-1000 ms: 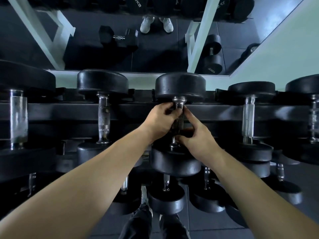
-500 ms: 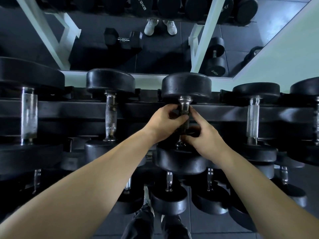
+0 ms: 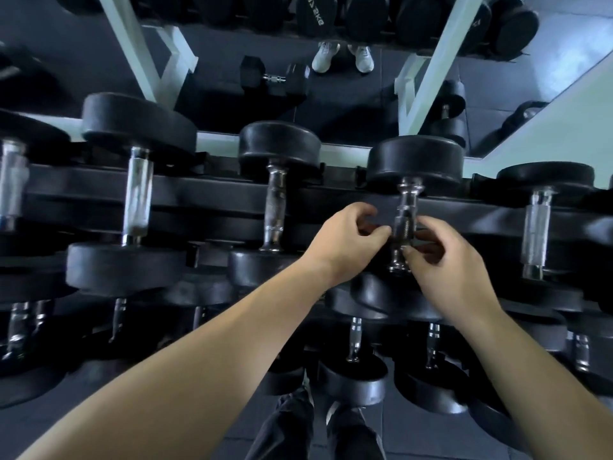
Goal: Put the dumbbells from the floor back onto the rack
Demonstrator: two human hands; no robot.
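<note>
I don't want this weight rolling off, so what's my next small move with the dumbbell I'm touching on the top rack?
Probably release the right hand and draw it back. The dumbbell lies across the rack rails like its neighbours, the left hand is off the handle, and only the right hand's fingertips pinch it.
</note>
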